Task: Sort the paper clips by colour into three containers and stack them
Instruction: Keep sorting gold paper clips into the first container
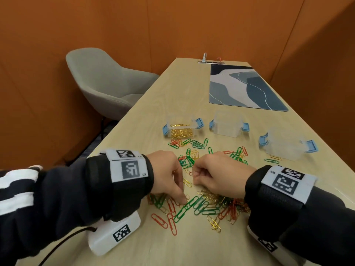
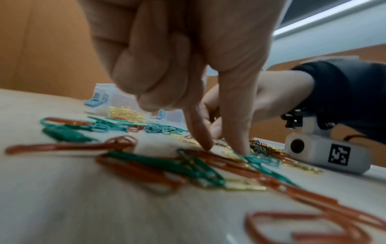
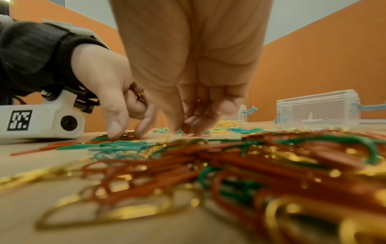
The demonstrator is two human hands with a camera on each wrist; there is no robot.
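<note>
Table: long pale wooden top running away from the person, with orange walls around it.
Chair: grey, standing off the table's left edge.
Mat: blue, grey and white pattern, at the far right of the table, well apart from the clips.
Containers: three clear tubs with blue latches in a row past the clips. The left tub holds gold clips; the middle tub and the right tub look empty.
Paper clips: red, green and gold, loose on the table between the person and the tubs; a dense tangle lies under the right wrist, a thinner scatter just before the tubs.
Left hand: thumb and forefinger point down, tips on clips at the near pile; in the left wrist view the other fingers are curled in. Whether it has a clip pinched, I cannot tell.
Right hand: fingers bunched and curled downward, tips meeting at the table over a red clip; a firm grasp is not clear.
</note>
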